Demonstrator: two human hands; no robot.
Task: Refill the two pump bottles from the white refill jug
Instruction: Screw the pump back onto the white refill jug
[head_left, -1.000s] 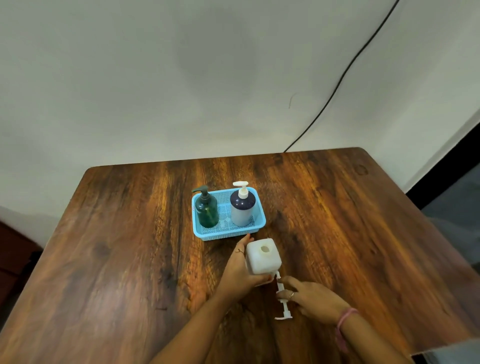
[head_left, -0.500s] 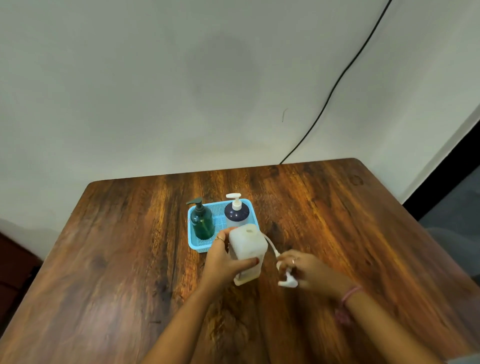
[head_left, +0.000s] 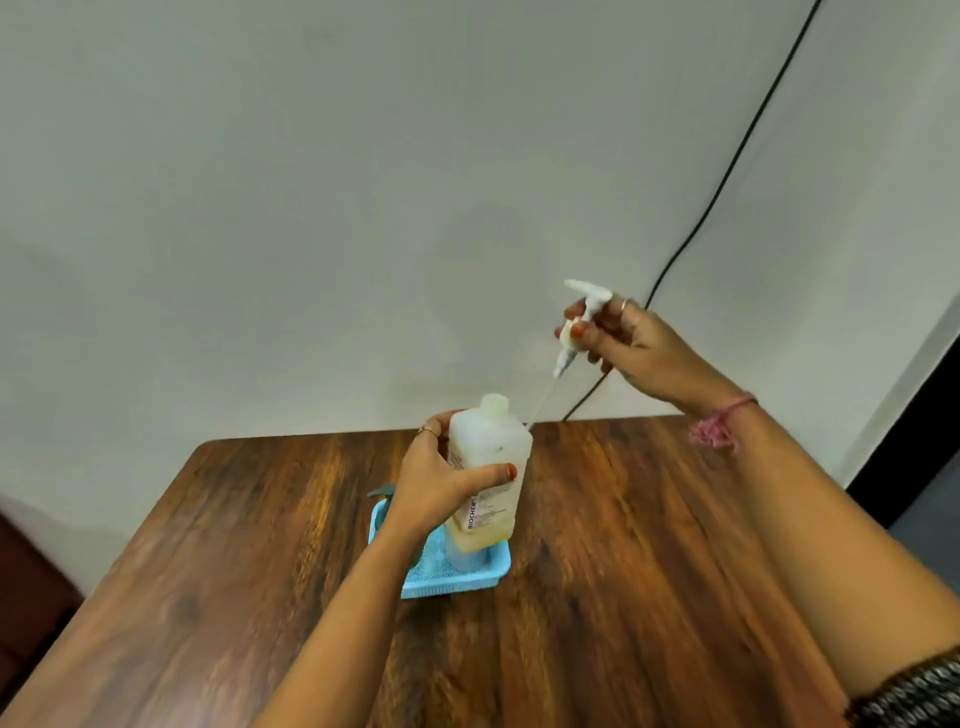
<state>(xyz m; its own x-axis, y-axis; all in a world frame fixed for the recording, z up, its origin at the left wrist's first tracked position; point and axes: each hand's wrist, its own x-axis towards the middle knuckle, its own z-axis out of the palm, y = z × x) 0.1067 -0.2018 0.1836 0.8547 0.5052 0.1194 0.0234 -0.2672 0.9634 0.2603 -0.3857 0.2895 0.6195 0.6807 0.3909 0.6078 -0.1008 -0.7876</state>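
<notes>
Here the left hand (head_left: 434, 480) wraps the translucent white plastic refill jug (head_left: 488, 475), held upright and uncapped above the blue mesh basket (head_left: 457, 577). The right hand (head_left: 623, 338) pinches a white pump head (head_left: 584, 312) aloft; its dangling tube could drip.

Dark wooden tabletop (head_left: 649, 545), one blue basket (head_left: 457, 577) sitting on it.

The tabletop shows a glossy brown grain streaked with orange, its far edge meeting the pale wall and its far-left corner rounded. The basket, a light blue mesh tray, rests directly on the wood near the middle, closer to the far edge than to the near one. Inside the basket a pale bottle base can just be made out, and a dark green pump nozzle pokes up at the basket's far-left corner; the rest is covered from this angle. Left and right of the basket, only bare wood shows.
</notes>
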